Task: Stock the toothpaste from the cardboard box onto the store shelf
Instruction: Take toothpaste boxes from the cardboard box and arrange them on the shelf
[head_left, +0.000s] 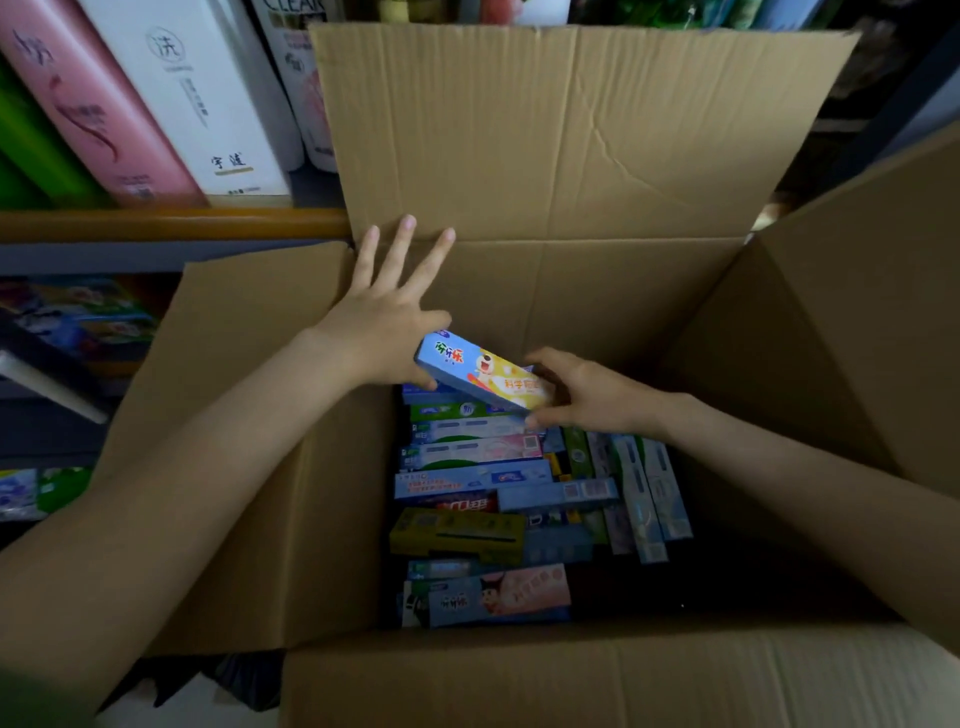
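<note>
An open cardboard box (597, 291) fills the view, its flaps spread outward. Inside lie several toothpaste cartons (467, 478) stacked flat. My right hand (587, 395) grips the right end of a blue and yellow toothpaste carton (483, 374) with a cartoon figure, held just above the stack. My left hand (387, 306) has its fingers spread straight toward the back flap's fold, and its thumb touches the left end of that same carton.
A store shelf with an orange front edge (171, 223) runs at the upper left, carrying tall pink and white bottles (197, 98). Lower shelves at the left hold colourful packages (78, 317). The box's right flap (857, 312) stands high.
</note>
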